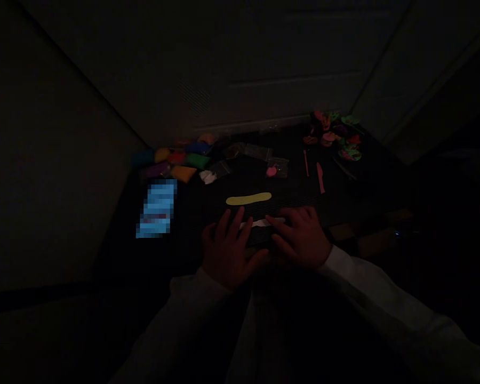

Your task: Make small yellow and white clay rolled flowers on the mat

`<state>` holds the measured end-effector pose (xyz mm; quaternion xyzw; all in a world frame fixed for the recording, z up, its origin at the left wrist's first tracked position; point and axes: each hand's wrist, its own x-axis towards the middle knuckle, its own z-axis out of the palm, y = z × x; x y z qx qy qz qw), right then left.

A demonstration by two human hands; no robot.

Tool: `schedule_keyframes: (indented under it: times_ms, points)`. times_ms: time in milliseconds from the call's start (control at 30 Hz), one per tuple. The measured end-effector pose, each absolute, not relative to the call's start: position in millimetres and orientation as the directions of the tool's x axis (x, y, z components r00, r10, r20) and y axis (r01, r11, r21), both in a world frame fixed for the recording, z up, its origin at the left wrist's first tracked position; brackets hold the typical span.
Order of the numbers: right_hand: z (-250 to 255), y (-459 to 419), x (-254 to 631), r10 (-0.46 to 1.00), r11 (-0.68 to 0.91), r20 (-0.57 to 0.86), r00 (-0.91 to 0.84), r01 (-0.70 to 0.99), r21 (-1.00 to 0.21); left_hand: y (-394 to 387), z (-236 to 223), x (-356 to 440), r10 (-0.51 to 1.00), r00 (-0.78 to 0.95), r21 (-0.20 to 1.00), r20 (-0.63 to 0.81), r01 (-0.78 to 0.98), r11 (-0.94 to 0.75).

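Note:
The room is very dark. A thin roll of white modelling clay (261, 222) lies on the dark table, partly covered by my fingers. My left hand (229, 248) rests over its left end with the fingers spread. Over its right end lies my right hand (301, 237), palm down, its fingers stretched and a little apart. Just beyond both hands is a flattened yellow clay strip (248, 199), touched by neither.
Colourful clay packets (183, 173) are piled at the back left, beside a glowing, blurred screen (158, 208). Clear bags, one with pink clay (271, 171), lie behind the strip. A pink plastic knife (320, 177), a thin pink tool (306, 162) and several colourful clay pieces (328, 140) are at right.

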<state>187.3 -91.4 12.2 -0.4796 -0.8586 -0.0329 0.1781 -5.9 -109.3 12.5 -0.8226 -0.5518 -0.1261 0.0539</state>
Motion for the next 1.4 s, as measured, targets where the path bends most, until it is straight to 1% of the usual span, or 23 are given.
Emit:
schedule_keyframes:
  times_ms: [167,333,600,800,900,1000,1067,1200,1333,1400]
  points:
    - [14.8,-89.8,174.0,0.815,0.556,0.258,-0.518,0.825,-0.103,-106.5,11.1,-22.1,0.891,0.354,0.049,0.285,0.923,-0.382]
    - [14.0,-88.5,172.7,0.812,0.568,0.214,-0.544,0.82,-0.07,-101.5,8.1,-36.5,0.897,0.314,0.093,0.312,0.929,-0.357]
    - [16.6,-87.6,169.2,0.8,0.584,0.21,-0.562,0.809,-0.064,-81.4,2.6,-49.8,0.908,0.252,0.265,0.333,0.9,-0.347]
    - [16.8,-87.7,167.5,0.8,0.587,0.193,-0.569,0.808,-0.053,-74.3,7.6,-50.2,0.938,0.229,0.44,0.259,0.837,-0.326]
    - [16.4,-85.4,169.1,0.802,0.589,0.204,-0.562,0.8,-0.114,-73.8,10.9,-49.8,0.945,0.231,0.521,0.23,0.791,-0.32]
    - [17.4,-77.3,175.4,0.827,0.558,0.256,-0.501,0.789,-0.259,-74.3,15.2,-48.9,0.945,0.252,0.551,0.208,0.768,-0.327]
    - [19.1,-69.3,181.9,0.847,0.532,0.236,-0.477,0.769,-0.354,-75.4,20.1,-47.1,0.944,0.259,0.553,0.204,0.765,-0.329]
    - [22.2,-55.3,194.4,0.832,0.535,0.137,-0.538,0.712,-0.455,-79.8,34.1,-40.8,0.94,0.238,0.58,0.243,0.741,-0.337]
    - [22.3,-49.2,202.0,0.809,0.553,0.161,-0.566,0.637,-0.537,-83.6,46.5,-35.6,0.928,0.236,0.594,0.288,0.717,-0.366]
    - [22.8,-47.4,204.4,0.806,0.536,0.165,-0.568,0.584,-0.609,-84.0,50.1,-34.9,0.93,0.228,0.604,0.288,0.711,-0.361]
